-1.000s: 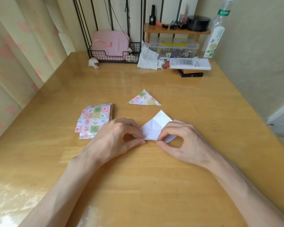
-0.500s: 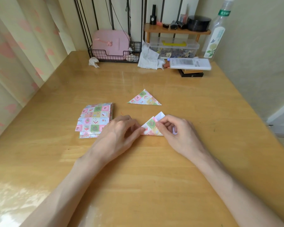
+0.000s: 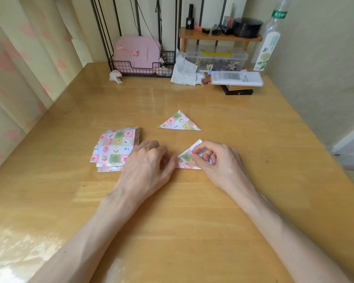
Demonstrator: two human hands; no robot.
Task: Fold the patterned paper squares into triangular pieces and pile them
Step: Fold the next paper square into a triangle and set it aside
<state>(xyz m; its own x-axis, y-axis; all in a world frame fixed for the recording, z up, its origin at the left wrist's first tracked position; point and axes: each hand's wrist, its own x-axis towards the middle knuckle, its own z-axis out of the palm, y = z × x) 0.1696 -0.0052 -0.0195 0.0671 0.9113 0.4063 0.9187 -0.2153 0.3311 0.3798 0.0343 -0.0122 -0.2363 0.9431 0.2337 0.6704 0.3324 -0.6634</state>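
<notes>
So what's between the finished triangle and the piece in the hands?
Nothing. In the head view, only bare wooden table separates the finished triangle from the half-folded piece the right hand pinches.
</notes>
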